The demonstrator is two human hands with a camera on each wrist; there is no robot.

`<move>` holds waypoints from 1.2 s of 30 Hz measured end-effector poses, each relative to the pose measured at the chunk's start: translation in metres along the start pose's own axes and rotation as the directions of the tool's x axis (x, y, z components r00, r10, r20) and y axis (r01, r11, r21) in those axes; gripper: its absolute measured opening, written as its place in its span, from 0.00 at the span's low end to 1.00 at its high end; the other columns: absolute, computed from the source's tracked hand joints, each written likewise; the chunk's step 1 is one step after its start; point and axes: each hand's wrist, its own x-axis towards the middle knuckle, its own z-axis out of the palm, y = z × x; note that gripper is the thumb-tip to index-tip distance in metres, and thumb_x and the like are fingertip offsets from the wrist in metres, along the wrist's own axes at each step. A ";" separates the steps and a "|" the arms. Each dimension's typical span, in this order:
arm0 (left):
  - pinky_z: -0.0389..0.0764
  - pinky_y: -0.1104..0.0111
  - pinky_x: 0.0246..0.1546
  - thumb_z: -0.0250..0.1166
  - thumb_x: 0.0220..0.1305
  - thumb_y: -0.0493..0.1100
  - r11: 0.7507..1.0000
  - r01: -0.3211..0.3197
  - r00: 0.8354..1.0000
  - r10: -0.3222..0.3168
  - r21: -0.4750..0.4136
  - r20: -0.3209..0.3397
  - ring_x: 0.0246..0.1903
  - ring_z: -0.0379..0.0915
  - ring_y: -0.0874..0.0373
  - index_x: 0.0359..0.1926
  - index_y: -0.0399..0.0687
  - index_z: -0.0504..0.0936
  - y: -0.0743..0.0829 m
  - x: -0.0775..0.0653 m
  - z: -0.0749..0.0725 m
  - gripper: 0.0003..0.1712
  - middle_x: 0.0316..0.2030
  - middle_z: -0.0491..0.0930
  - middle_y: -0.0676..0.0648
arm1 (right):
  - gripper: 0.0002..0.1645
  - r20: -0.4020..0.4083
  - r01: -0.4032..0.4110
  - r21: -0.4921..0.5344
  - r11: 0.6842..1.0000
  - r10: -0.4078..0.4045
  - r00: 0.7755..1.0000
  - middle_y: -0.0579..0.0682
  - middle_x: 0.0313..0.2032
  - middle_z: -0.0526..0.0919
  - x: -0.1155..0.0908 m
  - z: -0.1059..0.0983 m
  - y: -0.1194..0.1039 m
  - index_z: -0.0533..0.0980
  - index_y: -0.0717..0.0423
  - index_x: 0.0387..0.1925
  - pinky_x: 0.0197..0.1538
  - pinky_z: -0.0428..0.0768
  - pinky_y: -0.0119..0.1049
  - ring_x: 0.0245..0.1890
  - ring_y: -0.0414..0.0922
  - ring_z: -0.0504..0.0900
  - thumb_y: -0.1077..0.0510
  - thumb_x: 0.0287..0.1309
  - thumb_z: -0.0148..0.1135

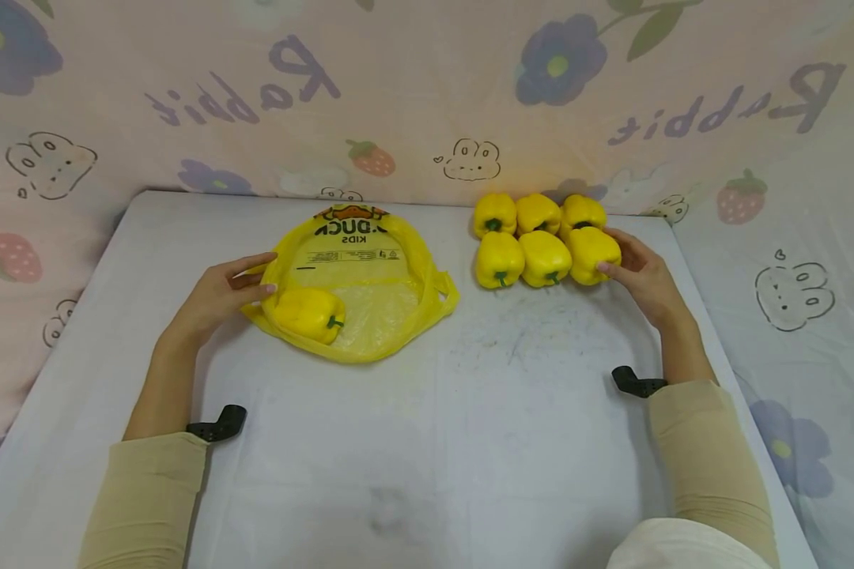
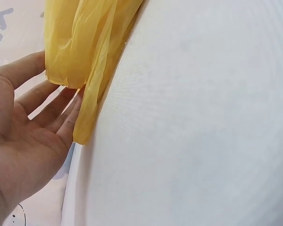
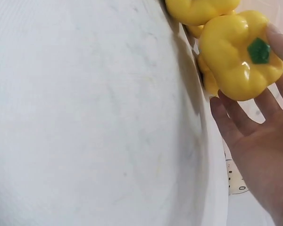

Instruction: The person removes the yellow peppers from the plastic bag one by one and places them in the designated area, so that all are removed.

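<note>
A yellow plastic bag with dark print lies with its mouth spread wide, and a yellow bell pepper with a green stem sits inside at its left. My left hand is at the bag's left rim, thumb and fingers apart; in the left wrist view its loosely extended fingers reach behind the hanging yellow plastic. With thumb in front and fingers behind, my right hand grips the front right bell pepper of a group. The right wrist view shows that pepper stem towards the thumb.
More yellow bell peppers stand close together in two rows, left of and behind the gripped one. A white cloth covers the table. Behind it hangs a printed curtain. Each wrist carries a black mount.
</note>
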 end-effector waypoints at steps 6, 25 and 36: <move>0.65 0.50 0.67 0.67 0.67 0.50 1.000 -0.002 1.000 0.002 0.005 0.003 0.71 0.56 0.43 0.75 0.51 0.63 -0.001 0.000 0.001 0.39 0.75 0.56 0.43 | 0.40 0.027 -0.012 0.041 0.999 0.011 1.000 0.44 0.74 0.61 -0.001 -0.002 0.008 0.62 0.42 0.74 0.63 0.70 0.24 0.71 0.47 0.60 0.55 0.64 0.66; 0.65 0.49 0.67 0.67 0.67 0.49 1.000 -0.005 1.000 0.005 0.016 0.011 0.71 0.56 0.41 0.75 0.52 0.63 -0.001 0.002 0.000 0.39 0.75 0.57 0.41 | 0.41 0.006 -0.001 0.122 0.993 0.000 1.000 0.49 0.75 0.59 -0.002 0.005 0.005 0.61 0.49 0.74 0.68 0.64 0.28 0.73 0.47 0.57 0.58 0.63 0.67; 0.65 0.48 0.67 0.67 0.67 0.50 1.000 -0.005 1.000 0.005 0.025 0.006 0.71 0.56 0.40 0.75 0.52 0.63 0.001 0.001 -0.001 0.39 0.74 0.58 0.40 | 0.36 -0.074 0.124 0.185 0.975 -0.112 0.991 0.57 0.70 0.66 0.001 0.006 -0.001 0.67 0.59 0.70 0.66 0.66 0.24 0.71 0.48 0.63 0.62 0.61 0.67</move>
